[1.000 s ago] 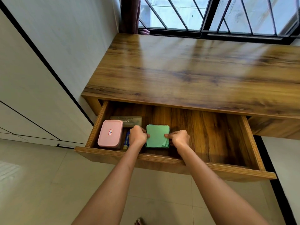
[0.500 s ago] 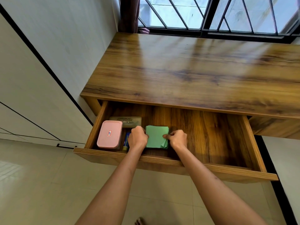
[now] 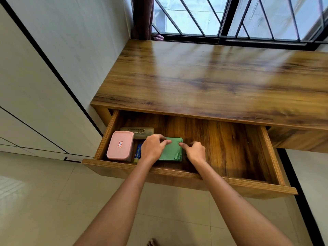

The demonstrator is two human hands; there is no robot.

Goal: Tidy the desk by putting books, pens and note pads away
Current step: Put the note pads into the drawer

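Head view: inside the open drawer [image 3: 273, 157], just right of the pink box [image 3: 120, 145], left hand [image 3: 152, 148] and right hand [image 3: 194, 150] pinch the green note pad [image 3: 173, 150], each grip clamped, apparently squaring its loose sheets.

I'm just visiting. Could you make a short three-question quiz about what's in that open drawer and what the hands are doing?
1. True or false: the green note pad lies on the desk top.
2. Which thing sits leftmost in the drawer? A) green note pad B) pink box C) brown case
3. Fill in: the left hand and the right hand both touch the ____.

Key: 1 false, it lies in the drawer. 2 B. 3 green note pad.
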